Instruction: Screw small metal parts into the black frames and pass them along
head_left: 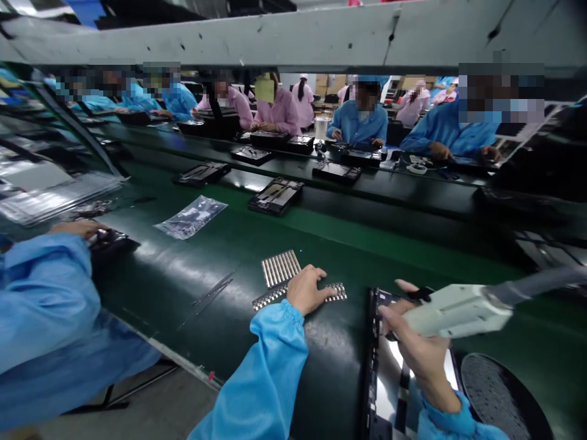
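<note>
My left hand [308, 292] rests on the green bench top, thumb and forefinger apart. Its thumb touches a narrow strip of small metal parts [338, 292], whose middle is hidden under the hand. Just beyond lies a panel of pale parallel bars [280, 269]. My right hand [424, 360] is wrapped around a pale, boxy hand tool [458, 311] with a grey hose or cable running off to the right. Below that hand is an opened flat electronic device [383, 391] with a black frame and silvery inside; the tool's tip is hidden by my fingers.
A round black dish of small dark bits [502, 397] sits at lower right. Thin rods or tweezers [213, 292] and a clear plastic bag [192, 217] lie leftward. A co-worker's sleeve [46, 299] reaches in at left. Opened devices [276, 195] line the bench; a beam [275, 40] crosses overhead.
</note>
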Motion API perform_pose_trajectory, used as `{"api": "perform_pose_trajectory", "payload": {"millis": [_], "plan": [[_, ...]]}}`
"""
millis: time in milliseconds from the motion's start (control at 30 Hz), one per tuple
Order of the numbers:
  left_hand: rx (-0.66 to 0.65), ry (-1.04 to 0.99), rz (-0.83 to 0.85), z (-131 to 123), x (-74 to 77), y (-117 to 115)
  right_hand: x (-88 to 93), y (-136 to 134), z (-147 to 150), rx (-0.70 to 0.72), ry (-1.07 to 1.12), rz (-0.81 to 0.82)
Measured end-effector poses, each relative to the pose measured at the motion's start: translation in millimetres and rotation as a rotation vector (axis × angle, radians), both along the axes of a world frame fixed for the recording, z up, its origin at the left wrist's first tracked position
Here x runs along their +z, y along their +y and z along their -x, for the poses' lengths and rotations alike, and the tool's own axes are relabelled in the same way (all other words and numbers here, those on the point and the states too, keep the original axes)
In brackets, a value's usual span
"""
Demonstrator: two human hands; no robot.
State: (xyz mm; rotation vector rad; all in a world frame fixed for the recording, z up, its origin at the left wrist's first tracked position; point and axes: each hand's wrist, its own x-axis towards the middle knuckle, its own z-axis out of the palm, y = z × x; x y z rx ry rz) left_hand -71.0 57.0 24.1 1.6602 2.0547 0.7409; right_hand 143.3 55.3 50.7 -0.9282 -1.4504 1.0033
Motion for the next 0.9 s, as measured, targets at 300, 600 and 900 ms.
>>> {"api": "perform_pose_trajectory", "payload": {"millis": [300, 600, 900], "plan": [[-0.085, -0.186, 0.043, -3.7, -8.8, 3.5, 27.2, -1.4, -106.7, -0.382, 0.216, -0.032], [-0.156, -0.212, 0.085, -13.9, -3.2, -3.1, -20.1, 23.5, -141.8, -0.532, 0.167, -0.035], [-0.219, 0.125, -0.085, -23.9, -8.4, -14.3, -34.6, 29.8, -134.5, -0.497, 0.091, -0.034]]}}
